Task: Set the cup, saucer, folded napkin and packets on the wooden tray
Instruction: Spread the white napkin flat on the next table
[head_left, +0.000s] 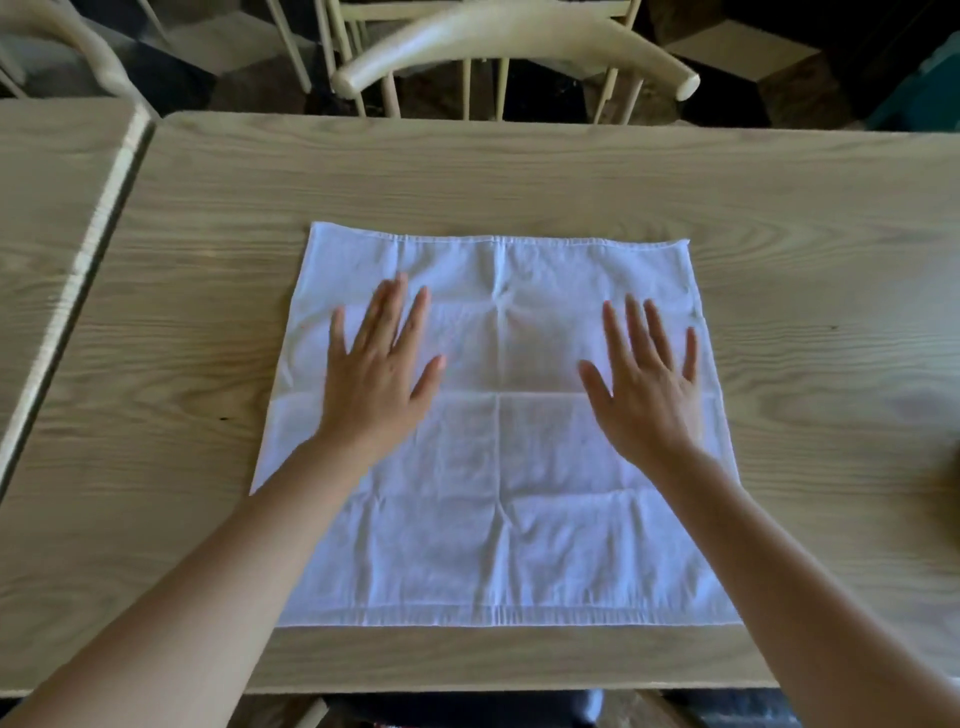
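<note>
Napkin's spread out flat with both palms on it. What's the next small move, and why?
Probably take hold of the near edge of the napkin and fold it over to the far edge. It lies fully open on the table, with the left hand and right hand flat on it, fingers spread, gripping nothing. The task wants it folded, and no tray, cup or saucer is in view.

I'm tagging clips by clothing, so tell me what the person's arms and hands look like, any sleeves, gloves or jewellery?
Both arms are bare for all that shows of them: no sleeve is in view. The left hand and right hand wear no gloves, and no rings, watch or bracelets show on fingers or wrists. The nails look short and unpainted, though the picture is slightly soft.
</note>
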